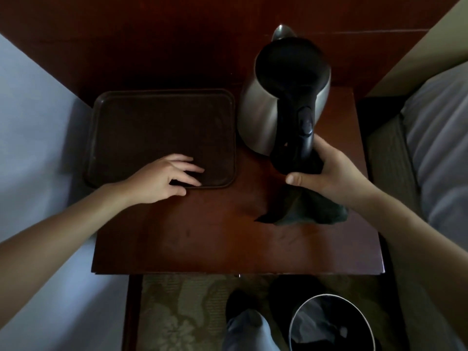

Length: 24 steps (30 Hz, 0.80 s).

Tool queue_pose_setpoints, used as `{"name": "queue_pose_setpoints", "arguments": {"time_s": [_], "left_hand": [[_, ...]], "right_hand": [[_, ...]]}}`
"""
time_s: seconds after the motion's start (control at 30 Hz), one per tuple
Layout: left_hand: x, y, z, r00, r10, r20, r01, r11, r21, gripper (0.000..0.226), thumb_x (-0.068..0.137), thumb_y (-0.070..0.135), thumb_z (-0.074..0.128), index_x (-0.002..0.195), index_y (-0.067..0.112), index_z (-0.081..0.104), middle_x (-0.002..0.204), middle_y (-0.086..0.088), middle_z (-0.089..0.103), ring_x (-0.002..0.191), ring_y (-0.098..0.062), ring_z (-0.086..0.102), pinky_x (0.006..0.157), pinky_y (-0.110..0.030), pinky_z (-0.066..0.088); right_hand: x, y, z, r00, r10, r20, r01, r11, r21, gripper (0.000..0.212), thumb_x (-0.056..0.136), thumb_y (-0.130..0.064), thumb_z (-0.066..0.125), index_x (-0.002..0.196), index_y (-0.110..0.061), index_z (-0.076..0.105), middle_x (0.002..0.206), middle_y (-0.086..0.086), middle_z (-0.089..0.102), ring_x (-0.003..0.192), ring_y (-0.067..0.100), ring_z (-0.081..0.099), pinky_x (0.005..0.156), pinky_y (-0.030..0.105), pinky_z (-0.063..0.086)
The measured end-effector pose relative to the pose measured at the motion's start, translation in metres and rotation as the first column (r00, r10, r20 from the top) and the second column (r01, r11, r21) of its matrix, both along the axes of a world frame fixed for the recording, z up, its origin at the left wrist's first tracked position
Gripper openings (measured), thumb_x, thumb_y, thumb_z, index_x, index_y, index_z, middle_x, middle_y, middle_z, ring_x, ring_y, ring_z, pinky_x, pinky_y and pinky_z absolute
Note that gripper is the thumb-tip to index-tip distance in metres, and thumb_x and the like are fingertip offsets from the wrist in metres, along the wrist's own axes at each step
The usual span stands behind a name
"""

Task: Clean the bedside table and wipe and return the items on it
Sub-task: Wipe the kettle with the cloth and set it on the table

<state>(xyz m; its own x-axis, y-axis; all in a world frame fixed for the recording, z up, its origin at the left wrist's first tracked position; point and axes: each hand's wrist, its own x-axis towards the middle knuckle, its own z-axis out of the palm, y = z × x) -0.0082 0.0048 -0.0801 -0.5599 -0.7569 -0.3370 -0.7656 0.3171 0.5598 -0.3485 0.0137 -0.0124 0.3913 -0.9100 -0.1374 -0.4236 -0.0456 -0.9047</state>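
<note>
Some cloth (pixel 307 211) behind right hand (pixel 331 171)

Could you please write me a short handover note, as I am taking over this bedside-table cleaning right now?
Left hand: open, fingers resting on the near part of the dark brown rectangular tray, which lies at the left of the reddish-brown wooden bedside table.
Right hand: grips the black handle of the stainless-steel kettle, with the dark cloth caught in the same grip and trailing over the tabletop.
Done: I cannot tell what has been wiped, nor whether the kettle is lifted or standing.
Left: probably wipe the kettle, set it back and finish the tabletop.
</note>
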Motion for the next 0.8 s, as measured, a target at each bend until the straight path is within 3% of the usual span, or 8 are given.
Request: {"name": "queue_pose_setpoints", "arguments": {"time_s": [0.13, 0.3, 0.43, 0.53, 0.57, 0.63, 0.7, 0.8], "left_hand": [[-0.003, 0.01, 0.004, 0.997, 0.074, -0.005, -0.074, 0.997, -0.013, 0.04, 0.08, 0.01, 0.069, 0.107, 0.038, 0.065, 0.105, 0.064, 0.031, 0.126, 0.009, 0.026, 0.101, -0.011, 0.016], [-0.011, 0.013, 0.011, 0.993, 0.112, 0.031, -0.111, 0.994, -0.017, 0.034, 0.083, 0.009, 0.066, 0.108, 0.032, 0.068, 0.111, 0.047, 0.039, 0.125, 0.002, 0.03, 0.105, -0.026, 0.025], [-0.031, 0.015, 0.024, 0.993, 0.113, 0.038, -0.113, 0.993, -0.022, 0.029, 0.084, 0.014, 0.065, 0.106, 0.032, 0.068, 0.104, 0.039, 0.045, 0.107, 0.004, 0.042, 0.098, -0.025, 0.035], [-0.054, 0.021, 0.025, 0.994, 0.106, 0.023, -0.105, 0.994, -0.032, 0.032, 0.085, 0.016, 0.065, 0.112, 0.033, 0.064, 0.102, 0.036, 0.047, 0.101, 0.009, 0.044, 0.089, -0.013, 0.035], [-0.061, 0.025, 0.022, 0.995, 0.099, 0.02, -0.098, 0.994, -0.044, 0.033, 0.085, 0.017, 0.064, 0.114, 0.033, 0.063, 0.104, 0.034, 0.048, 0.102, 0.008, 0.043, 0.088, -0.013, 0.034], [-0.072, 0.031, 0.017, 0.994, 0.106, 0.022, -0.104, 0.992, -0.077, 0.033, 0.086, 0.018, 0.063, 0.116, 0.032, 0.062, 0.111, 0.025, 0.049, 0.109, 0.003, 0.042, 0.09, -0.02, 0.036], [-0.077, 0.036, 0.014, 0.99, 0.136, 0.036, -0.132, 0.986, -0.107, 0.03, 0.087, 0.02, 0.061, 0.114, 0.032, 0.063, 0.112, 0.026, 0.046, 0.112, 0.001, 0.041, 0.09, -0.028, 0.04], [-0.084, 0.044, 0.018, 0.982, 0.179, 0.063, -0.166, 0.971, -0.173, 0.024, 0.088, 0.019, 0.06, 0.108, 0.029, 0.066, 0.105, 0.031, 0.044, 0.111, -0.002, 0.042, 0.084, -0.031, 0.042]], "right_hand": [[-0.015, 0.039, -0.017, 0.955, -0.298, 0.008, 0.298, 0.954, -0.019, 0.039, 0.076, -0.031, 0.075, 0.099, -0.029, 0.044, 0.092, -0.015, 0.058, 0.084, -0.009, 0.056, 0.074, 0.007, 0.041], [-0.038, 0.03, -0.016, 0.765, -0.592, 0.254, 0.497, 0.793, 0.352, 0.029, 0.07, -0.021, 0.053, 0.095, -0.032, 0.042, 0.108, 0.007, 0.048, 0.109, 0.033, 0.053, 0.09, 0.041, 0.042], [-0.049, -0.014, 0.006, 0.871, -0.381, 0.311, 0.391, 0.92, 0.035, 0.049, 0.069, -0.001, 0.05, 0.104, -0.03, 0.034, 0.108, 0.005, 0.042, 0.104, 0.02, 0.048, 0.087, 0.031, 0.04], [-0.066, -0.026, -0.017, 0.979, -0.193, -0.07, 0.144, 0.887, -0.439, 0.04, 0.081, -0.01, 0.055, 0.115, -0.027, 0.042, 0.116, 0.005, 0.047, 0.115, 0.017, 0.043, 0.101, 0.029, 0.033], [-0.073, -0.026, -0.031, 0.945, -0.146, -0.292, -0.01, 0.881, -0.473, 0.037, 0.082, -0.024, 0.055, 0.119, -0.025, 0.048, 0.125, 0.008, 0.049, 0.122, 0.025, 0.04, 0.105, 0.041, 0.03], [-0.084, -0.016, -0.056, 0.751, -0.039, -0.659, -0.186, 0.945, -0.269, 0.059, 0.076, -0.059, 0.049, 0.128, -0.031, 0.049, 0.145, 0.001, 0.039, 0.133, 0.037, 0.025, 0.101, 0.064, 0.021], [-0.082, 0.002, -0.069, 0.684, 0.08, -0.725, -0.256, 0.957, -0.136, 0.07, 0.069, -0.07, 0.048, 0.128, -0.032, 0.049, 0.147, 0.001, 0.036, 0.131, 0.041, 0.026, 0.098, 0.065, 0.027], [-0.069, 0.023, -0.071, 0.718, 0.226, -0.659, -0.487, 0.839, -0.243, 0.05, 0.072, -0.044, 0.062, 0.115, -0.019, 0.057, 0.13, 0.013, 0.052, 0.111, 0.043, 0.05, 0.086, 0.053, 0.047]]}}
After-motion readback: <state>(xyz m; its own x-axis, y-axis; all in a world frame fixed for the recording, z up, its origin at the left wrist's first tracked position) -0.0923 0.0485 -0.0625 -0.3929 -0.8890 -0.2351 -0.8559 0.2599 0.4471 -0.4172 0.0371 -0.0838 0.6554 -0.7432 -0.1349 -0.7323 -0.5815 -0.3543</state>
